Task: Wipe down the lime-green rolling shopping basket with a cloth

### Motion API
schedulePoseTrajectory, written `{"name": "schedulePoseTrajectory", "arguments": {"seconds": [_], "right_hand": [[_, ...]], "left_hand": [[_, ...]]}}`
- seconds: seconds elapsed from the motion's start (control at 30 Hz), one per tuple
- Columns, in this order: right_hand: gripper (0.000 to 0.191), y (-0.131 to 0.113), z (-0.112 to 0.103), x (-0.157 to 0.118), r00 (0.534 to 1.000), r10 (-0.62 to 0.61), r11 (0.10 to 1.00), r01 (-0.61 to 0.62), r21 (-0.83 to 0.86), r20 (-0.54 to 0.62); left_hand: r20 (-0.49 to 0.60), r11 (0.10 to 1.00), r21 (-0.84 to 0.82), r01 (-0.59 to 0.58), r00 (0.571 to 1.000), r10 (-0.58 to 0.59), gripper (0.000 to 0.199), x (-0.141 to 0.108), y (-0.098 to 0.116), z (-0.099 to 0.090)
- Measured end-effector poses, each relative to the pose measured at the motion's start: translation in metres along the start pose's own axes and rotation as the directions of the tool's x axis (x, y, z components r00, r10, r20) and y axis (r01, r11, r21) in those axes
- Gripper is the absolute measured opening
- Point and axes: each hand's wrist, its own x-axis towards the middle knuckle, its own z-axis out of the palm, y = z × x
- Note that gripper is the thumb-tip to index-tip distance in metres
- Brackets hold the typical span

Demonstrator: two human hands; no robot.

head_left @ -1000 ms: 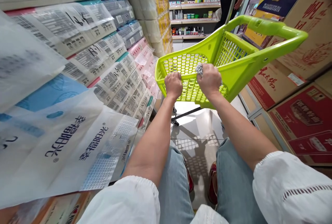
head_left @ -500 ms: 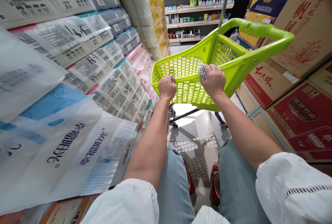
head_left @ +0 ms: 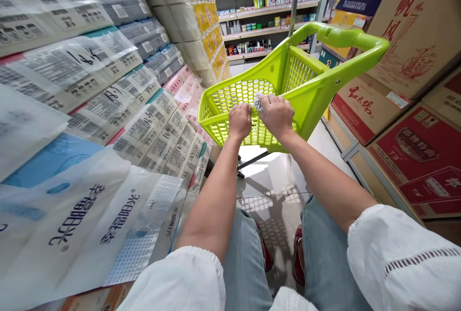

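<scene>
A lime-green plastic shopping cart (head_left: pixel 326 91) with honeycomb-mesh walls stands sideways in front of me. My left hand (head_left: pixel 240 121) is closed over the top rim of its near wall. Just to the right, my right hand (head_left: pixel 277 115) is closed on a crumpled grey-and-white cloth (head_left: pixel 258 102), which touches the same rim. A small gap separates the two hands. The right fingertips are partly hidden behind the rim. The cart's push handle (head_left: pixel 370 42) rises at the right, and dark wheel legs show below the basket.
Plastic-wrapped tissue packs (head_left: pixel 144 124) are stacked along the left, with yellow-and-white packs (head_left: pixel 203 18) behind. Cardboard cartons (head_left: pixel 406 37) and red boxes (head_left: pixel 410 157) line the right. Shelves of bottles and tubes (head_left: pixel 266 13) stand at the back. Pale floor tiles (head_left: pixel 266 176) lie beneath the cart.
My left hand has slid right along the rim and my right hand slightly left, so they are closer together. The view has shifted, and a person at the back right is out of sight.
</scene>
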Motion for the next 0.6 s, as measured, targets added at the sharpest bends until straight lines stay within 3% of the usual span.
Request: {"name": "schedulePoseTrajectory", "arguments": {"seconds": [0.13,0.23,0.33,0.5,0.6], "right_hand": [[0.047,0.043,-0.011,0.005,0.985,0.106,0.993,-0.112,-0.035,-0.132],[0.048,0.058,-0.015,0.007,0.966,0.165,0.982,-0.179,-0.053,-0.198],[0.047,0.043,-0.012,0.005,0.974,0.174,0.981,-0.184,-0.058,-0.145],[0.046,-0.014,0.005,-0.004,0.999,0.045,0.999,-0.045,0.03,-0.002],[0.045,-0.022,0.006,-0.006,1.0,-0.002,0.999,0.001,0.033,0.019]], "left_hand": [[-0.023,1.0,-0.016,0.014,1.0,-0.015,0.034,0.0,-0.001,0.003],[-0.036,0.998,-0.034,0.043,0.998,-0.045,0.034,0.0,0.005,0.007],[-0.051,0.997,-0.047,0.063,0.997,-0.065,0.034,-0.001,0.012,0.01],[-0.03,0.998,-0.029,0.059,0.998,-0.059,0.028,-0.004,0.014,0.009],[-0.013,0.999,-0.024,0.029,0.999,-0.03,0.027,-0.005,0.01,0.005]]}}
